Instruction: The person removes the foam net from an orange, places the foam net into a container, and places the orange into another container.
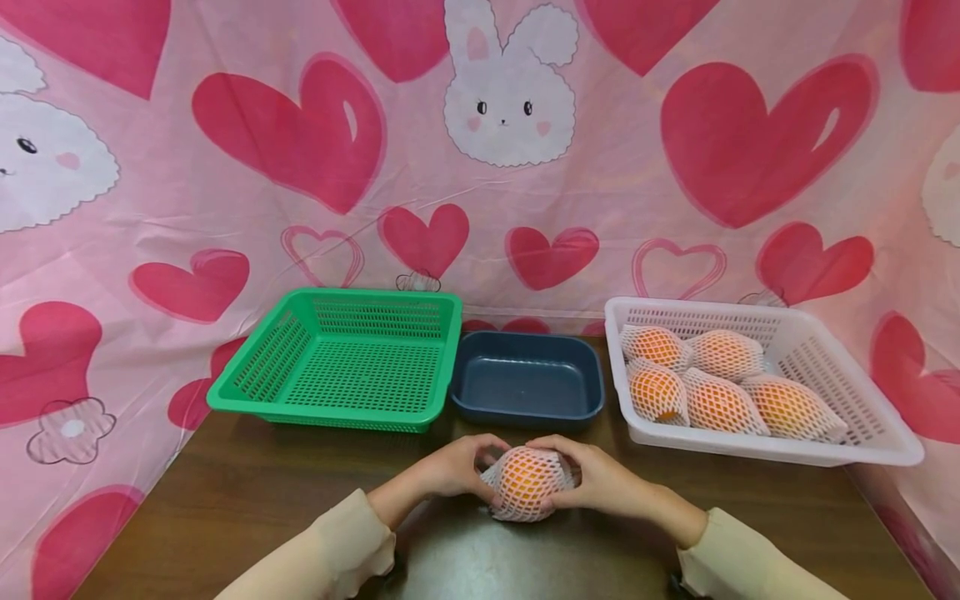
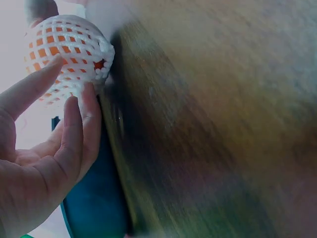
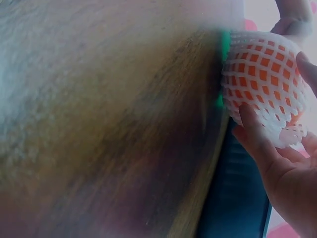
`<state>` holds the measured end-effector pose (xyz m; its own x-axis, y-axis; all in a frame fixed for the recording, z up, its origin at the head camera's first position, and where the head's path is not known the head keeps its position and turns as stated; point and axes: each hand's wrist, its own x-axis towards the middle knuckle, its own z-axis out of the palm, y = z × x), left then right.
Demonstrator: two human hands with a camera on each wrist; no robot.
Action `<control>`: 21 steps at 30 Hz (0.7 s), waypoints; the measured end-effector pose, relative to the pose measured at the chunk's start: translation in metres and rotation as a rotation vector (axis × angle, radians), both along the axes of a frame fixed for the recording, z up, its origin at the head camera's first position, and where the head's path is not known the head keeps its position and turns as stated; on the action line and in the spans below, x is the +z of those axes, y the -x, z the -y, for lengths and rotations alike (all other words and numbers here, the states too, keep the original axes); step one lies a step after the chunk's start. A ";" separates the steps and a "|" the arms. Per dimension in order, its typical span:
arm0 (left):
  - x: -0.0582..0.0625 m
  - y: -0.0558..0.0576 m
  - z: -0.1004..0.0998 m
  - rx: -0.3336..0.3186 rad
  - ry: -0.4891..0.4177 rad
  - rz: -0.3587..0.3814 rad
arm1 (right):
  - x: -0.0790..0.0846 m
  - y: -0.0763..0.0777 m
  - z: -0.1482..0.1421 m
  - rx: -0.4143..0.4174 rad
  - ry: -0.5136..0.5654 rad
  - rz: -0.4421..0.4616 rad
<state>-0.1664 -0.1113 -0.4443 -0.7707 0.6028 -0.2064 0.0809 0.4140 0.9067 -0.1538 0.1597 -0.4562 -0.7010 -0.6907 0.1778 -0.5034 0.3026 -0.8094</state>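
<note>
An orange in a white foam net sleeve is between both hands, low over the front middle of the brown table. My left hand grips its left side, thumb on the near face and fingers curled behind. From the right, my right hand holds it the same way. In the left wrist view the net gathers at one end beside the fingertips. The right wrist view has the orange with loose net bunched near my fingers.
Behind the hands stands a dark blue tub with nothing in it. To its left is a bare green basket. At right, a white basket holds several netted oranges. A pink heart-patterned cloth hangs behind the table.
</note>
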 end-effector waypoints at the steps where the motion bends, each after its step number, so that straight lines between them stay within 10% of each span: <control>1: 0.000 0.000 0.000 0.005 0.001 -0.002 | 0.000 0.000 0.000 0.001 -0.002 0.009; 12: 0.003 0.001 0.000 -0.034 0.039 -0.079 | 0.008 0.001 -0.005 0.016 0.093 0.179; 21: 0.013 -0.004 -0.012 -0.028 0.093 -0.185 | 0.004 0.003 0.003 -0.041 0.119 0.032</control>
